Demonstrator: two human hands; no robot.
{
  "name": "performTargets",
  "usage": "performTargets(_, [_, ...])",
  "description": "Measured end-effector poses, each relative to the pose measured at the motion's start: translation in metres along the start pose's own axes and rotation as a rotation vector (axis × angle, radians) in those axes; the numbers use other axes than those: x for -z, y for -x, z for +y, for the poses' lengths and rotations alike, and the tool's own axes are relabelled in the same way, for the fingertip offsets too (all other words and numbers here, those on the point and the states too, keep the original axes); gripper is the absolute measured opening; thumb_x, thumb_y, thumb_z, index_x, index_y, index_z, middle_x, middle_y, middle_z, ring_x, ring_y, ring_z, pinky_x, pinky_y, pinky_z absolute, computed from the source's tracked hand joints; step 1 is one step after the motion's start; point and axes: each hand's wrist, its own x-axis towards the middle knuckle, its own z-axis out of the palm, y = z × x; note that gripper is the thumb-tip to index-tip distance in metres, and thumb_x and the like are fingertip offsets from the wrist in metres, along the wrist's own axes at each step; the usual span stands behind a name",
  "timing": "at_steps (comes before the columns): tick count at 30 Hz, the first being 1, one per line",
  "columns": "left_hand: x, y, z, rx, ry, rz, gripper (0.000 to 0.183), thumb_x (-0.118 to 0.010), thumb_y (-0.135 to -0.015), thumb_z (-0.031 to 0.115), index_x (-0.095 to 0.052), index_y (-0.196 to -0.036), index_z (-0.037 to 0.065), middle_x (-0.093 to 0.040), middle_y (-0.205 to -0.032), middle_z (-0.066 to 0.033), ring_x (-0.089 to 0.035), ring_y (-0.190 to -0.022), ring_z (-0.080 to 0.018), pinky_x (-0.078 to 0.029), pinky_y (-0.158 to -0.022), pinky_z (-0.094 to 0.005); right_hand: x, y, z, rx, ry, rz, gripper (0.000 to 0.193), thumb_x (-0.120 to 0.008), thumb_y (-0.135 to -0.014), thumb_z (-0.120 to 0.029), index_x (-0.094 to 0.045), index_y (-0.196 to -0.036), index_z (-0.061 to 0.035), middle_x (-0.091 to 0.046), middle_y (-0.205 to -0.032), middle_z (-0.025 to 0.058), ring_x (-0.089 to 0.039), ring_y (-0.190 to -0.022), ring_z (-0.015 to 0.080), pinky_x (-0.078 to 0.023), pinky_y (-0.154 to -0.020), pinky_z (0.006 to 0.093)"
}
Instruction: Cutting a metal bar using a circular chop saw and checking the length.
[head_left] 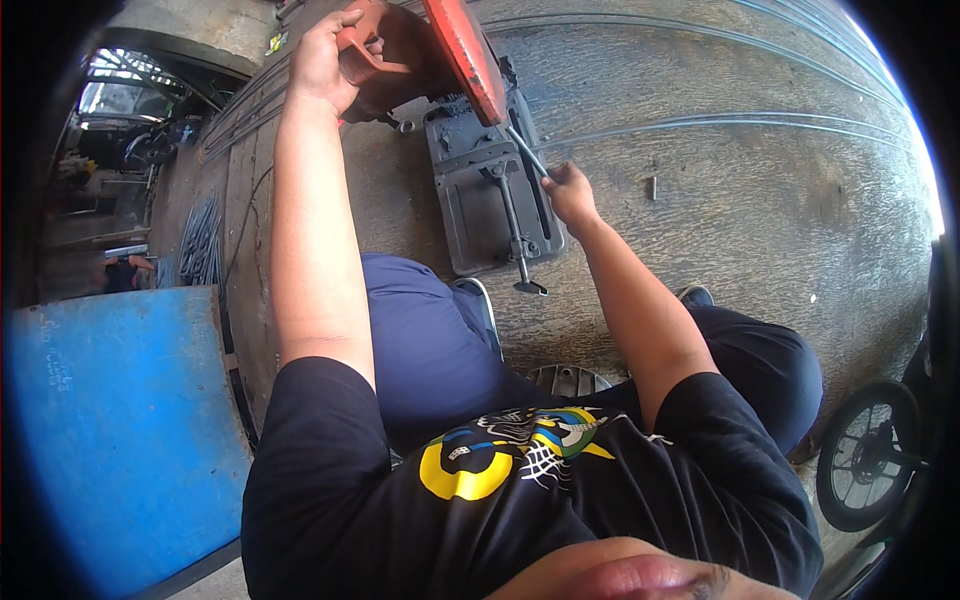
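A red cut-off saw (400, 70) stands on a dark grey metal base (470, 220) in front of me. My left hand (325, 60) is wrapped round the saw's orange-red handle (370, 60). Beside the red blade guard (465, 55), my right hand (572, 195) is closed round a thin metal rod (527, 150). The rod slants up and left from that hand to the lower end of the guard, which hides its far end. A clamp screw with a crank handle (530, 288) runs along the base. The cutting disc is hidden by the guard.
Long thin metal rods (740, 120) stretch over the stained floor to the right. A short metal piece (654, 188) lies nearer. At left are a blue panel (130, 420), a bundle of rods (202, 240) and a cable. A wheel (870, 455) stands at lower right.
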Motion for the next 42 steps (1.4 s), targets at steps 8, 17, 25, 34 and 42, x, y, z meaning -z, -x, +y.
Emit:
performTargets(8, [-0.004,0.001,0.001,0.007,0.002,0.02,0.04,-0.055,-0.087,0.023,-0.053,-0.113,-0.007,-0.061,-0.093,-0.0144,-0.063,-0.078,-0.0232,-0.054,-0.071,-0.0324,0.008,-0.001,-0.009,0.046,0.167,-0.034,0.03,-0.063,-0.088,-0.027,-0.059,-0.093,0.0022,-0.062,-0.076,0.0147,-0.059,-0.072,0.0229,-0.046,-0.069,0.0366])
performTargets(17, [-0.002,0.003,0.001,0.003,0.005,0.016,0.041,-0.056,-0.087,0.023,-0.052,-0.114,-0.008,-0.06,-0.092,-0.0155,-0.062,-0.077,-0.0229,-0.054,-0.071,-0.0321,0.013,-0.001,-0.012,-0.209,-0.288,-0.35,0.028,-0.046,-0.098,-0.029,-0.056,-0.096,-0.0027,-0.051,-0.066,0.0027,-0.043,-0.048,0.0115,-0.033,-0.041,0.0281])
performTargets(25, [-0.008,0.001,-0.002,0.0,0.013,0.034,0.041,-0.057,-0.086,0.022,-0.052,-0.114,-0.007,-0.06,-0.093,-0.0153,-0.062,-0.078,-0.0226,-0.054,-0.071,-0.0317,0.017,-0.002,-0.006,-0.301,-0.484,-0.519,0.031,-0.042,-0.1,-0.031,-0.052,-0.092,-0.0027,-0.043,-0.062,-0.0003,-0.037,-0.045,0.01,-0.03,-0.039,0.0261])
performTargets(34, [-0.001,0.0,0.001,0.014,0.013,0.029,0.042,-0.061,-0.085,0.022,-0.053,-0.116,-0.006,-0.061,-0.095,-0.0144,-0.062,-0.08,-0.0212,-0.054,-0.072,-0.029,0.011,-0.009,0.002,-0.083,-0.078,-0.282,0.026,-0.059,-0.093,-0.027,-0.055,-0.09,-0.0013,-0.054,-0.069,0.0038,-0.048,-0.059,0.0124,-0.041,-0.053,0.0296])
performTargets(42, [0.0,0.0,0.001,0.001,0.002,0.066,0.04,-0.06,-0.086,0.021,-0.054,-0.115,-0.005,-0.062,-0.094,-0.0132,-0.063,-0.079,-0.0204,-0.054,-0.072,-0.0292,0.006,0.002,-0.01,-0.011,0.057,-0.054,0.031,-0.071,-0.083,-0.028,-0.058,-0.088,0.0001,-0.061,-0.076,0.0087,-0.056,-0.07,0.0169,-0.046,-0.065,0.0326])
